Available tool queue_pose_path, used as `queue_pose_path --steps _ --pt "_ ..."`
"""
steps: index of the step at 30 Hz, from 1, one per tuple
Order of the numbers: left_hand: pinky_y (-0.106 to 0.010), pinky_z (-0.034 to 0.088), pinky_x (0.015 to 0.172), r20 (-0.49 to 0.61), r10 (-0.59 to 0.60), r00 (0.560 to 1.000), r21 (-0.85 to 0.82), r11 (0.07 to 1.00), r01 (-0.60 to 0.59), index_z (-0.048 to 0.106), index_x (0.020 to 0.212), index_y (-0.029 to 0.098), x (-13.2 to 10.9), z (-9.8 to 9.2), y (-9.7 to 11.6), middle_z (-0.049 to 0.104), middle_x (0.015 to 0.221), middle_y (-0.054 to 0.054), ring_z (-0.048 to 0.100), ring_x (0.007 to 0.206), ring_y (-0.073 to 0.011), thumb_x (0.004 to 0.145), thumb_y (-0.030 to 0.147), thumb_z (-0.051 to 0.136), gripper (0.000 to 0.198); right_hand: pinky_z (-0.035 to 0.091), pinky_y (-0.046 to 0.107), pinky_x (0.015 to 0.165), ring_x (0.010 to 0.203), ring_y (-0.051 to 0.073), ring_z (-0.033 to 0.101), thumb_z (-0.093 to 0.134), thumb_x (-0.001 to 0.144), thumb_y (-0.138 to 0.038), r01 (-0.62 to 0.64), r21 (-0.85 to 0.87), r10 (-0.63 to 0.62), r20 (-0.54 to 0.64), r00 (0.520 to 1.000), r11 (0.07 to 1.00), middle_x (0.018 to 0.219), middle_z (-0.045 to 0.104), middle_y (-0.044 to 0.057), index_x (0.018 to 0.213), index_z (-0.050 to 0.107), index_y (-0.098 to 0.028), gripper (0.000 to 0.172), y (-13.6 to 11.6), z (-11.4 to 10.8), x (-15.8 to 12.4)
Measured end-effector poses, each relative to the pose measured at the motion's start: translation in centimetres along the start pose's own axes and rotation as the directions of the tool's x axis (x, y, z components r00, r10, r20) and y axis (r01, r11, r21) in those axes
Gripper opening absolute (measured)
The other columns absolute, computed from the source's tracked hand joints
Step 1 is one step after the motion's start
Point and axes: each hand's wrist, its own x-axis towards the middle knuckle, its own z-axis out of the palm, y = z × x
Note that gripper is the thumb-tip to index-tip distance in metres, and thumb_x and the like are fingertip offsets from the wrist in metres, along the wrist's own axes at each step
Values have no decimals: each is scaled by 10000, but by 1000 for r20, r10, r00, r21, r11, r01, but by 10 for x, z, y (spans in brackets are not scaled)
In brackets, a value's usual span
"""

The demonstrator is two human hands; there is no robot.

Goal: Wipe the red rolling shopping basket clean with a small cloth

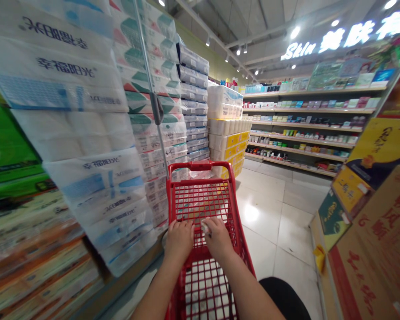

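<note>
A red plastic shopping cart [234, 182] with grid sides stands right in front of me. My left hand [179, 240] lies over its near crossbar, fingers bent down around it. Beside it, my right hand [216, 236] is closed at the same bar, with bent fingers. A small whitish thing [204, 226] shows between its thumb and fingers, too small to name. Through the lower grid some pale shapes show, which I cannot make out.
Tall stacks of toilet paper packs [96, 133] and tissue packs [165, 89] line the left side. Cardboard boxes [370, 249] stand close on the right. A tiled floor [266, 222] runs between them toward shelves [303, 129] of small boxes and bottles.
</note>
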Motion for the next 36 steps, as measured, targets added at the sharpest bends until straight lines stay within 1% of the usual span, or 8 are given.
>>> queue_pose_path --steps 3,6,8,14,20,25,31,36 --pt "-433 337 1021 4 3 1000 -2 1000 -3 682 1042 189 0 -1 0 715 950 -78 617 939 -226 970 317 337 376 459 331 903 1008 200 526 534 743 12 28 4 -28 22 999 1000 1059 636 35 1054 663 -245 423 1 1 0" --pt "-431 339 1020 -3 -1 1000 -5 1000 1 683 1044 189 0 0 0 716 960 -75 616 935 -225 964 316 355 360 456 369 921 1033 219 514 512 779 -10 -90 -71 78 -157 985 993 1081 621 68 1071 654 -213 383 7 -6 3" --pt "-428 340 1021 -12 -4 1000 -5 1000 4 684 1038 188 1 1 0 716 963 -74 615 932 -223 963 315 358 358 456 389 927 1052 231 509 508 796 -28 -132 -104 107 -218 970 986 1100 615 82 1076 652 -204 361 10 -8 4" --pt "-432 343 1018 -29 4 1000 0 1000 -4 687 1018 187 0 2 0 715 947 -71 613 929 -226 967 317 346 368 467 340 939 1059 194 541 506 780 6 49 -9 -50 -53 997 999 1110 638 47 1050 668 -238 399 9 4 1" --pt "-427 341 1022 -18 -5 1000 -1 1000 5 687 1050 187 1 2 0 717 972 -76 615 939 -222 962 315 354 367 453 408 962 1090 234 515 477 814 -33 -126 -91 99 -258 961 988 1156 610 103 1141 637 -186 395 16 -2 6" --pt "-430 333 1029 -12 -10 1000 -5 1000 10 689 1041 188 1 2 0 718 972 -79 615 945 -222 963 315 349 371 461 360 967 1086 212 525 492 774 -4 -7 -82 -1 -96 995 997 1181 614 65 1138 642 -222 449 17 2 4" --pt "-434 337 1022 -14 -6 1000 -5 1000 6 689 1051 180 0 2 0 717 968 -82 615 937 -227 962 313 352 372 439 402 1010 1158 239 506 493 783 -27 -186 -139 145 -263 954 973 1224 593 105 1181 621 -185 447 26 -4 7" --pt "-436 338 1018 -18 -3 1000 4 1000 3 689 1047 177 0 2 1 718 963 -84 616 934 -230 964 313 348 377 378 440 1078 1274 257 439 515 780 -45 -129 -227 99 -139 985 965 1357 523 97 1202 611 -212 464 25 3 3"
